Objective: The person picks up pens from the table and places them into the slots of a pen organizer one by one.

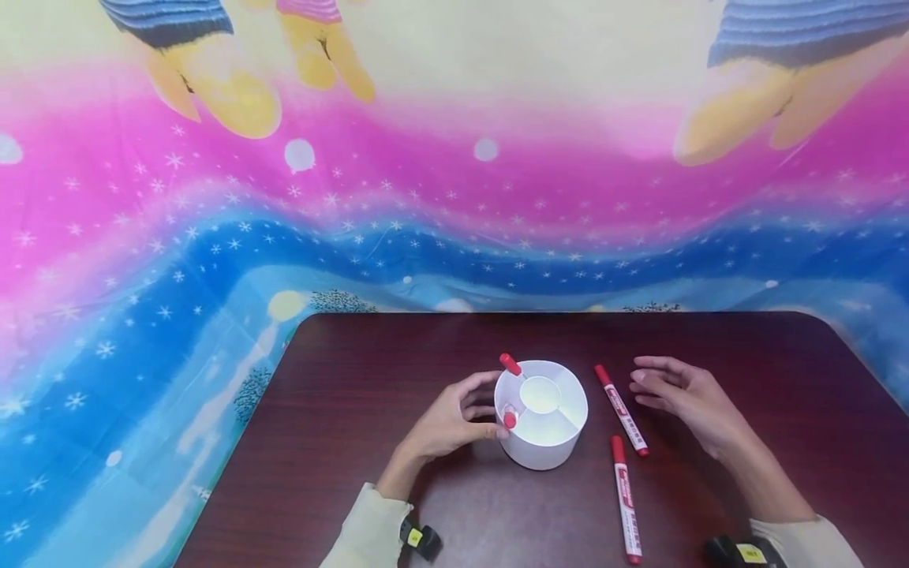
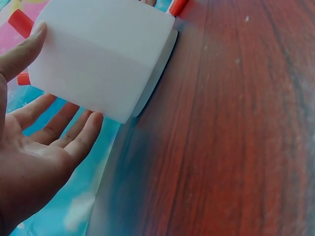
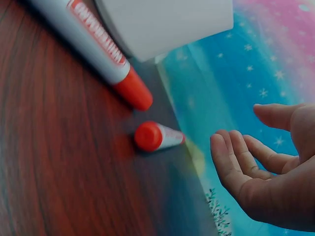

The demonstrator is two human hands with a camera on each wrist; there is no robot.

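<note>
A white round holder (image 1: 543,442) with divided compartments stands on the dark wooden table (image 1: 355,394). Two red-capped markers stand in its left side, one tall (image 1: 510,364) and one low (image 1: 509,419). My left hand (image 1: 486,406) cups the holder's left wall; in the left wrist view the hand (image 2: 49,113) has its thumb (image 2: 27,46) against the holder (image 2: 98,59) and its fingers stretched out beside it. Two more markers lie right of the holder, one slanted (image 1: 621,409) and one nearer me (image 1: 626,497). My right hand (image 1: 642,383) hovers empty just right of the slanted marker, fingers relaxed.
A bright pink and blue cloth (image 1: 213,237) hangs behind and beside the table. The table's far edge runs close behind the holder. In the right wrist view the two marker caps (image 3: 134,88) (image 3: 149,136) lie near the table edge, left of my right hand (image 3: 236,147).
</note>
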